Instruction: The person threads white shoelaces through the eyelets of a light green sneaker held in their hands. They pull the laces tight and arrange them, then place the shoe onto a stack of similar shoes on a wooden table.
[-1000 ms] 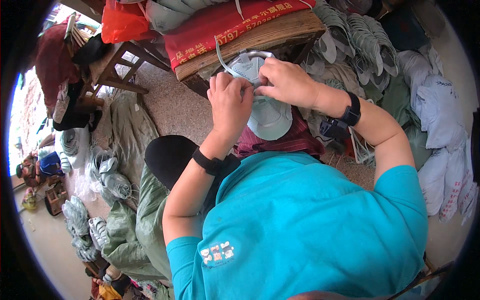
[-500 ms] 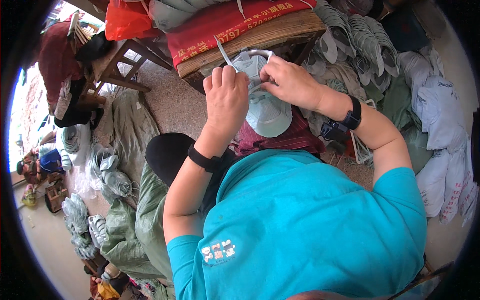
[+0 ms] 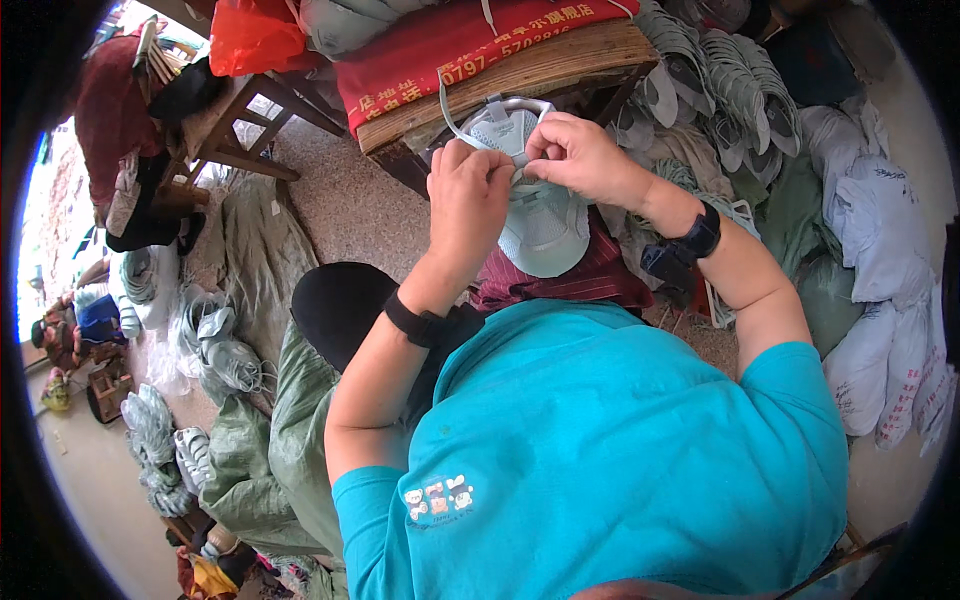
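- Left hand (image 3: 468, 195): shifted inward, toward right hand (image 3: 590, 160), since the earlier frame.
- Both hands: fingers curled, nearly closed; exact hold cannot be told.
- Shoe upper (image 3: 543, 238): between bench (image 3: 605, 55) and striped cloth (image 3: 618, 270).
- Lace (image 3: 443, 105): one end free, apparently unfinished; completed extent hidden.

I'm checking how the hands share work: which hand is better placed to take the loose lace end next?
Probably the left hand: it is nearer the pale lace, whose free end stands out on that side. The right hand is farther across, over the shoe upper.
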A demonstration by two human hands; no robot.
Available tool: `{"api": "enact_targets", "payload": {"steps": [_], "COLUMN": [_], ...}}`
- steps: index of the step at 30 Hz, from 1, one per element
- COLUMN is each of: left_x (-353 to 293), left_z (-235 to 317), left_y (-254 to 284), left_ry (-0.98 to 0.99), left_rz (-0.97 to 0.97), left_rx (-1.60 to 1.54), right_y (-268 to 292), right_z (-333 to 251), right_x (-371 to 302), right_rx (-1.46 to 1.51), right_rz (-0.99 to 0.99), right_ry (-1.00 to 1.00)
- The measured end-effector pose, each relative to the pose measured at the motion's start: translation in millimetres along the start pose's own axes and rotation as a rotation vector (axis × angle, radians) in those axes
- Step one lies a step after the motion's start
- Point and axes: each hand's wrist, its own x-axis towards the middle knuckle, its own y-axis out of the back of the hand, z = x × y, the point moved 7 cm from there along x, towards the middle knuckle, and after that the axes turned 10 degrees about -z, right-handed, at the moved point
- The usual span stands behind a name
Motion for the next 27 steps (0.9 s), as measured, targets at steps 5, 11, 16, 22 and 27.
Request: {"api": "enact_targets", "payload": {"steps": [5,11,16,22,27], "left_x": [-27,-43,-34,-16,-18], "left_z": [-3,-19,-17,-10,-20], "left_y": [22,8,9,17,7], "left_ry": [-0.098,0.004,-0.019,-0.002,0.019], "left_rz": [0.157,0.026,-0.028,0.134,0.140], "left_rx": [-0.061,-0.139,-0.114,-0.144,-0.184], "right_y": [46,151,265,338,351], "right_z": [9,12,84,85,113], "right_x": [-9,-35,-81,-124,-123], "right_rx": [0.094,-0.519,-0.883,-0.990,-0.989], "right_rz": [0.242,0.802,0.999,1.156,1.021], "right_ry": [-0.045,0.036,-0.104,-0.291,-0.326]}}
